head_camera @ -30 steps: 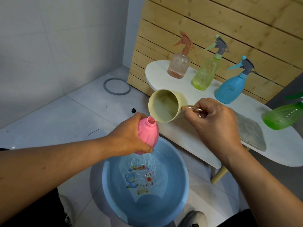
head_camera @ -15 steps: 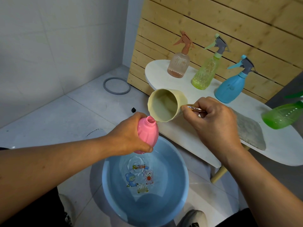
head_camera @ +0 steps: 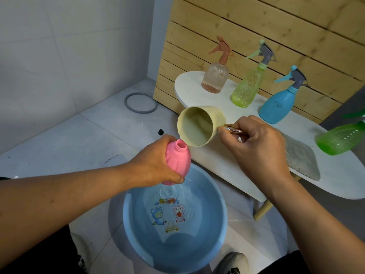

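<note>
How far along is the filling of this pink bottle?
Looks done: three spray bottles stand capped on the white table. In hand: the left hand grips the open pink bottle over the blue basin; the right hand tips the yellow cup, lip at the bottle's mouth. Left: finishing the pour and fitting a spray head; the fill level is hidden.

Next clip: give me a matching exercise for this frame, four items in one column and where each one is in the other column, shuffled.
Things:
1. pink bottle
2. cream cup
3. blue basin
4. grey cloth

Places:
A. lying on the white table
B. gripped by the left hand
C. on the floor, water in it
D. tilted, its handle held by the right hand

Pairs: 1-B, 2-D, 3-C, 4-A.
</note>
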`<state>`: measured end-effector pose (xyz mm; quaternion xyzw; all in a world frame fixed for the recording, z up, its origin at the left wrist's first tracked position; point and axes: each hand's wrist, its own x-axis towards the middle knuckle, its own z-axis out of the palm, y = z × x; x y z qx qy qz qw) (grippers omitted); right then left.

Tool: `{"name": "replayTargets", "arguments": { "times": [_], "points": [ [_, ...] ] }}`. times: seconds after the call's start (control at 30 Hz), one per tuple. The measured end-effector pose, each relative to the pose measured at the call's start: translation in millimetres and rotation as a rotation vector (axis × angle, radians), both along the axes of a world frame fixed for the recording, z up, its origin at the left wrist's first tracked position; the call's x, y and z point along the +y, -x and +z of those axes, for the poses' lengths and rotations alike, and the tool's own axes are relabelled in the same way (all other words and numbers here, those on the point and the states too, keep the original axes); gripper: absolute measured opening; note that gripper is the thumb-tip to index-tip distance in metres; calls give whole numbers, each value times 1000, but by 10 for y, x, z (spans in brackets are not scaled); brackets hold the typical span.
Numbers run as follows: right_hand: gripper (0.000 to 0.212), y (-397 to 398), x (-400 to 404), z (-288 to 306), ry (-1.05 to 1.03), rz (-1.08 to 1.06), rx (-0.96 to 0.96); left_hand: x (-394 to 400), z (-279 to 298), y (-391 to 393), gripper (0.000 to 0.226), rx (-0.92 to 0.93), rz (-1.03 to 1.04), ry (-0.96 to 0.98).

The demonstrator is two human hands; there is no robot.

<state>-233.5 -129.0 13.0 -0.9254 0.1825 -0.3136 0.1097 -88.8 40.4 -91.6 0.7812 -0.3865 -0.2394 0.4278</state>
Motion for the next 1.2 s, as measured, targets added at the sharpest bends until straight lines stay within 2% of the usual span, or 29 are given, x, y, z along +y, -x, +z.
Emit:
{"name": "replayTargets", "arguments": {
  "times": [1.2],
  "points": [
    [32,13,33,5,104,48,-18,5,2,18,100,11,-12,1]
  ]
}}
